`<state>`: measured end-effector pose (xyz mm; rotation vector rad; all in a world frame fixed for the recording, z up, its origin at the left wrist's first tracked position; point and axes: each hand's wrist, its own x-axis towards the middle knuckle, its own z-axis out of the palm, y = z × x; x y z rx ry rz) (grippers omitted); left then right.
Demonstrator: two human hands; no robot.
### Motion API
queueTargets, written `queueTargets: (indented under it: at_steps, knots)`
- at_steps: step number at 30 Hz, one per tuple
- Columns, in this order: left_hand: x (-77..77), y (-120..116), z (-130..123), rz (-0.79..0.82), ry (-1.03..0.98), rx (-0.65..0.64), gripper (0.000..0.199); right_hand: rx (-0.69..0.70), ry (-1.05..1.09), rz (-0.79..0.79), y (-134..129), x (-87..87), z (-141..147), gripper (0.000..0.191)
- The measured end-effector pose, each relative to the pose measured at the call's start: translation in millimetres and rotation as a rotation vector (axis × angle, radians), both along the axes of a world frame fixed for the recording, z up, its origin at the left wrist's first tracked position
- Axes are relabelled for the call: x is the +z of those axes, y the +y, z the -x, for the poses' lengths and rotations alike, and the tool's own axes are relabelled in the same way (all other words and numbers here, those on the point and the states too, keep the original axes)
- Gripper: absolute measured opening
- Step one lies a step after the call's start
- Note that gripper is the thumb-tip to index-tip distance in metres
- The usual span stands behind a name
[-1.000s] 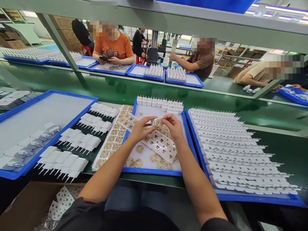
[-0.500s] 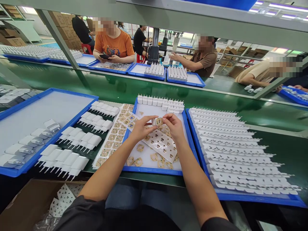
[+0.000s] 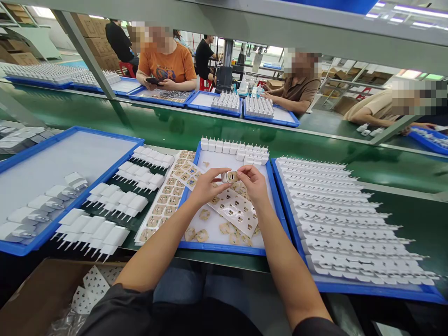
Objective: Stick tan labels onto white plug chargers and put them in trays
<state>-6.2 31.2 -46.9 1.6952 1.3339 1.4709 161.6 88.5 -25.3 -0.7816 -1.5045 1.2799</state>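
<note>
Green surface (image 3: 418, 212) | blue-rimmed tray (image 3: 224, 248) on it | dark-marked white sheet (image 3: 235, 208) lying in tray | left grip (image 3: 206, 187): grasping white plug adapter (image 3: 225, 178) above tray | right grip (image 3: 254, 183): fingertips at adapter's tan facing (image 3: 232, 177); pinch or touch, cannot tell.

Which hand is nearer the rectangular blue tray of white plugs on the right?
Right. The right hand is left of that blue tray; the left hand is farther left, holding a boxy white plug.
</note>
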Motion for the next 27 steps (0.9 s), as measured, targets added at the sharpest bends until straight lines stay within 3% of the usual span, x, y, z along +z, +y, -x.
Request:
queueTargets:
  at_steps: [11, 19, 22, 24, 27]
  knots:
    - [2.5, -2, -1, -0.006, 0.024, 0.019, 0.043, -0.057, -0.067, -0.096, -3, -0.1, 2, 0.022]
    - [4.4, -4, -5, -0.057, 0.082, 0.047, 0.039, -0.223, -0.214, -0.368, -11, 1.5, 3, 0.013]
    - [5.6, -5, -6, -0.052, 0.028, 0.052, 0.039, -0.276, -0.196, -0.290, -7, 0.6, 1, 0.020]
    - [5.6, -5, -7, -0.053, -0.030, 0.060, 0.041, -0.190, -0.124, -0.163, -4, -0.5, 1, 0.022]
    - [5.3, -5, -7, -0.075, -0.076, 0.084, 0.039, 0.059, -0.043, -0.026, -5, -1.4, 4, 0.028]
